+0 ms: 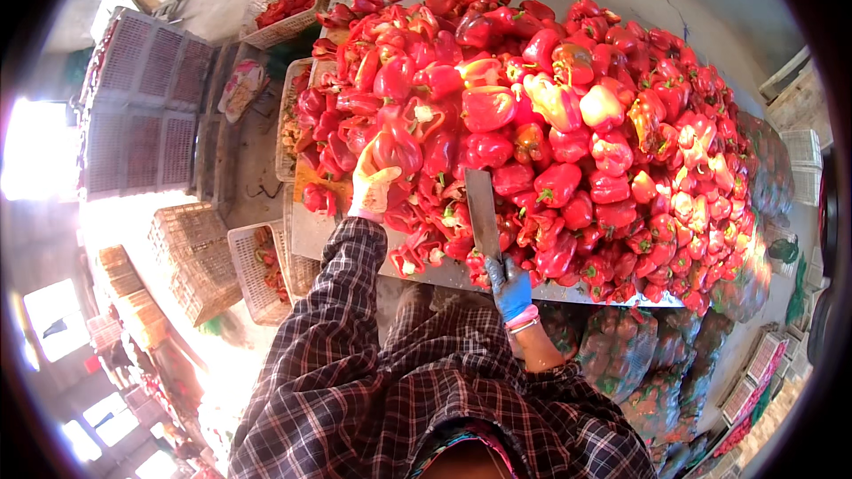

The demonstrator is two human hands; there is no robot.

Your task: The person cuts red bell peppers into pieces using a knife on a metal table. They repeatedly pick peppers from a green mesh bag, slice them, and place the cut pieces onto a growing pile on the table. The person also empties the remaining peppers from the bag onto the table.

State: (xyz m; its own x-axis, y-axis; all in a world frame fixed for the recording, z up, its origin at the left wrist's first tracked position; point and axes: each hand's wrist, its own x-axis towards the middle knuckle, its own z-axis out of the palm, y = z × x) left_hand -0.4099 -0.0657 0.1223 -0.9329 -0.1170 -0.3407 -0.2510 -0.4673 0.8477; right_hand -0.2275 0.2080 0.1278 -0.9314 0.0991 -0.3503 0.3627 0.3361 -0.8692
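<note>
My left hand (pixel 371 187), in a pale glove, is at the left part of a large heap of red bell peppers. Its thumb and fingers are around the near left side of a red bell pepper (pixel 398 152). In a blue glove with dark, stained fingers, my right hand (pixel 510 289) grips a knife at the table's near edge. The knife's broad metal blade (pixel 482 209) points away from me over the peppers; its handle is hidden in my fist. Cut-open peppers (pixel 425 114) lie around my left hand, while mostly whole peppers (pixel 558 184) are heaped to the right.
The heap covers most of the table (pixel 313 229). Plastic crates stand along its left side, one crate (pixel 256 273) holding pepper scraps. Beyond the far left corner, another crate (pixel 313 10) holds red pieces. Filled mesh sacks (pixel 616 346) stand by the near right side. Stacked crates (pixel 143 106) rise at left.
</note>
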